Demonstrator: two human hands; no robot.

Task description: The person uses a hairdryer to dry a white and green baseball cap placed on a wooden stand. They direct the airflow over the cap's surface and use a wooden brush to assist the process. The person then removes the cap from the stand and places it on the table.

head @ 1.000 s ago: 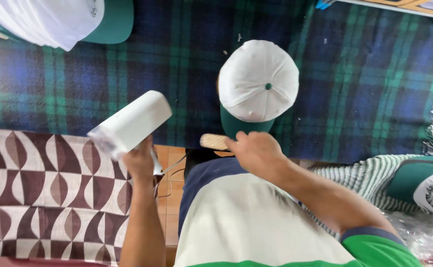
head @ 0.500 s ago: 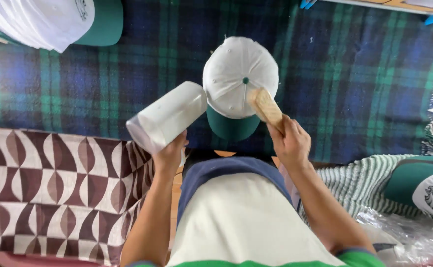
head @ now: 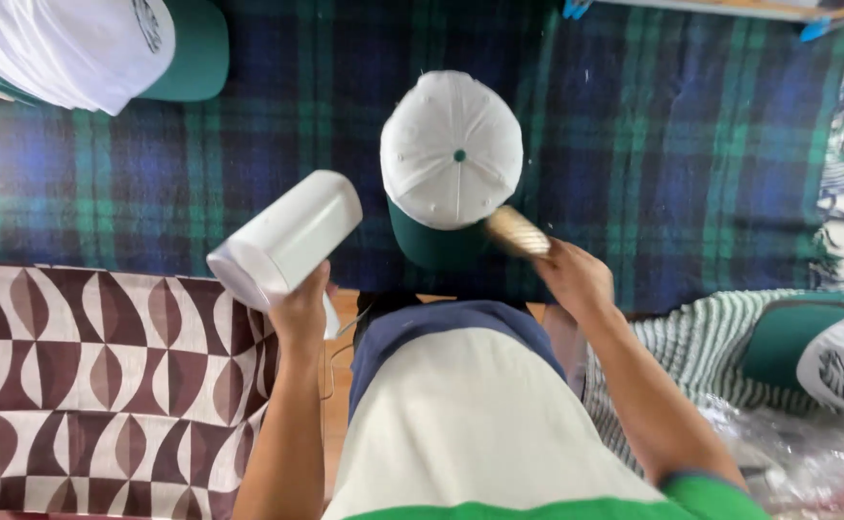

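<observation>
A white cap with a green brim (head: 452, 152) stands on the dark blue and green plaid blanket (head: 672, 144), straight ahead of me. My right hand (head: 573, 276) grips a small wooden brush (head: 516, 231), whose head touches the cap's lower right edge by the brim. My left hand (head: 299, 310) holds up a white appliance with a blunt angular head (head: 287, 239), to the left of the cap and apart from it.
A stack of white and green caps (head: 85, 48) lies at the top left. A brown and white patterned cloth (head: 104, 376) covers the near left. At the right sit a striped cloth (head: 701, 347), another cap (head: 826, 356) and clear plastic wrap (head: 807, 462).
My right hand brought the brush up from the near blanket edge to the cap. My left hand carried the white appliance rightward, closer to the cap.
</observation>
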